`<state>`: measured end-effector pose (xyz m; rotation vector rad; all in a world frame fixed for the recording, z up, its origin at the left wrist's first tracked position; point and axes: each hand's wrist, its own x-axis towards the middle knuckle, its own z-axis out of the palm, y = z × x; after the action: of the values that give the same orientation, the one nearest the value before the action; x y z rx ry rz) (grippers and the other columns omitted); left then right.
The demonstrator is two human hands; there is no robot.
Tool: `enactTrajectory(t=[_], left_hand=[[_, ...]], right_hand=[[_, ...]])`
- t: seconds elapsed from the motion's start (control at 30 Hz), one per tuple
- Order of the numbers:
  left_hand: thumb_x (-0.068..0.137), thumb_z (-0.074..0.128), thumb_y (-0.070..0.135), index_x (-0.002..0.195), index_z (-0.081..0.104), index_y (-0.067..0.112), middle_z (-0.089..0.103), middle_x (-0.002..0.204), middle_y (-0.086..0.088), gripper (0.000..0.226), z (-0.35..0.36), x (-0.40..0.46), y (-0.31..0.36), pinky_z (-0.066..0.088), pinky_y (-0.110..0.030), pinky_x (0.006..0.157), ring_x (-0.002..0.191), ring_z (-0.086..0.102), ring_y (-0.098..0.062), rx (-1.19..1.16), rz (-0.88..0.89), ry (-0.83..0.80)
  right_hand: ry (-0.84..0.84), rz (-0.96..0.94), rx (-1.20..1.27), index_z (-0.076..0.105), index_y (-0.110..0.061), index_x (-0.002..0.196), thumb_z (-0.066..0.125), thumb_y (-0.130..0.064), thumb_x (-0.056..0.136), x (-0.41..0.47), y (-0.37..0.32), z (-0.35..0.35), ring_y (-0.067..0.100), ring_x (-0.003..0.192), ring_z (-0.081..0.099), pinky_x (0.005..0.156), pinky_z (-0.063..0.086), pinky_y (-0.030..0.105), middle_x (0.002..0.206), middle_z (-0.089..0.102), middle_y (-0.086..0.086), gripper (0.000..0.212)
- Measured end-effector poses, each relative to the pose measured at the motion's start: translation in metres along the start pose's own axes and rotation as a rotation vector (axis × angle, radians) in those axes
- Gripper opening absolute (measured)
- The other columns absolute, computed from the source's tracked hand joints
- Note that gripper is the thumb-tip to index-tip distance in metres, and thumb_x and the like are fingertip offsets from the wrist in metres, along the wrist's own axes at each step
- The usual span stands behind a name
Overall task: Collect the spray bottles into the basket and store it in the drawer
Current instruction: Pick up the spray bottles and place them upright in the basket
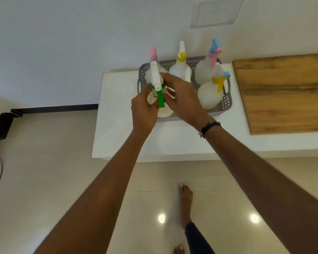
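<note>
Gripping green-trigger bottle (pixel 157 88), both hands (pixel 145 110), over basket (pixel 226 103)

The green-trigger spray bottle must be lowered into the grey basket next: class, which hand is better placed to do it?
Probably the left hand: its fingers already wrap the green-trigger spray bottle above the grey basket. The right hand only steadies its far side.

A grey lattice-patterned plastic basket (pixel 226 102) sits on a white desk (pixel 117 125) beside a brown wood-grain board (pixel 283 92); a white spray bottle's trigger (pixel 160 99) is green.
</note>
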<state>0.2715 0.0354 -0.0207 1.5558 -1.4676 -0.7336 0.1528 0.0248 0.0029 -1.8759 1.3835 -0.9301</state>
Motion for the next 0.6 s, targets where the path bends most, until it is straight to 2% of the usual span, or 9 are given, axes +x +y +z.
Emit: enactTrajectory(t=[0.1, 0.2, 0.27, 0.4, 0.5, 0.53, 0.6], left_hand=[[0.086, 0.061, 0.005, 0.114, 0.063, 0.006, 0.069, 0.095, -0.006, 0.028, 0.018, 0.033, -0.023, 0.050, -0.023, 0.075, 0.083, 0.061, -0.015, 0.051, -0.057, -0.015], [0.085, 0.059, 0.004, 0.109, 0.064, 0.007, 0.063, 0.089, 0.002, 0.025, 0.031, 0.049, -0.045, 0.048, -0.024, 0.072, 0.080, 0.059, -0.014, 0.057, -0.109, -0.013], [0.086, 0.060, 0.005, 0.109, 0.064, 0.006, 0.064, 0.089, -0.001, 0.023, 0.042, 0.059, -0.059, 0.049, -0.023, 0.071, 0.080, 0.059, -0.014, 0.071, -0.150, -0.022], [0.089, 0.060, 0.008, 0.111, 0.062, 0.003, 0.063, 0.094, 0.000, 0.023, 0.052, 0.061, -0.079, 0.047, -0.016, 0.075, 0.082, 0.058, -0.012, 0.101, -0.170, -0.055], [0.089, 0.060, 0.009, 0.110, 0.062, 0.002, 0.060, 0.090, 0.004, 0.022, 0.052, 0.061, -0.087, 0.046, -0.003, 0.069, 0.072, 0.057, -0.002, 0.100, -0.179, -0.040], [0.089, 0.060, 0.009, 0.110, 0.062, 0.002, 0.060, 0.089, 0.005, 0.022, 0.052, 0.061, -0.089, 0.046, -0.004, 0.069, 0.072, 0.057, -0.002, 0.094, -0.182, -0.040], [0.089, 0.060, 0.010, 0.111, 0.061, 0.001, 0.060, 0.090, 0.005, 0.023, 0.052, 0.059, -0.088, 0.049, -0.014, 0.073, 0.078, 0.060, -0.011, 0.075, -0.189, -0.055]], right_hand=[[-0.033, 0.022, -0.002, 0.052, -0.005, 0.130, 0.059, -0.002, 0.090, 0.034, 0.034, 0.013, 0.025, 0.104, 0.064, 0.093, 0.051, 0.031, 0.112, 0.067, 0.013, 0.041], [-0.088, 0.056, 0.021, 0.051, -0.004, 0.131, 0.058, -0.002, 0.091, 0.051, 0.059, 0.028, 0.026, 0.104, 0.064, 0.092, 0.051, 0.040, 0.112, 0.067, 0.014, 0.041], [-0.104, 0.103, 0.039, 0.050, -0.003, 0.132, 0.056, -0.001, 0.091, 0.062, 0.075, 0.036, 0.026, 0.106, 0.063, 0.094, 0.051, 0.041, 0.115, 0.066, 0.015, 0.041], [-0.104, 0.178, 0.112, 0.052, -0.001, 0.129, 0.053, 0.004, 0.092, 0.060, 0.092, 0.051, 0.024, 0.109, 0.062, 0.097, 0.050, 0.041, 0.117, 0.065, 0.015, 0.037], [-0.084, 0.193, 0.123, 0.049, -0.002, 0.133, 0.055, 0.004, 0.092, 0.058, 0.094, 0.060, 0.024, 0.113, 0.061, 0.099, 0.050, 0.041, 0.121, 0.064, 0.015, 0.042], [-0.076, 0.196, 0.130, 0.048, -0.002, 0.134, 0.055, 0.004, 0.092, 0.058, 0.094, 0.063, 0.024, 0.114, 0.060, 0.100, 0.050, 0.040, 0.122, 0.063, 0.015, 0.043], [-0.069, 0.214, 0.148, 0.046, -0.003, 0.136, 0.054, 0.003, 0.093, 0.056, 0.092, 0.065, 0.024, 0.116, 0.060, 0.101, 0.050, 0.040, 0.125, 0.062, 0.015, 0.044]])
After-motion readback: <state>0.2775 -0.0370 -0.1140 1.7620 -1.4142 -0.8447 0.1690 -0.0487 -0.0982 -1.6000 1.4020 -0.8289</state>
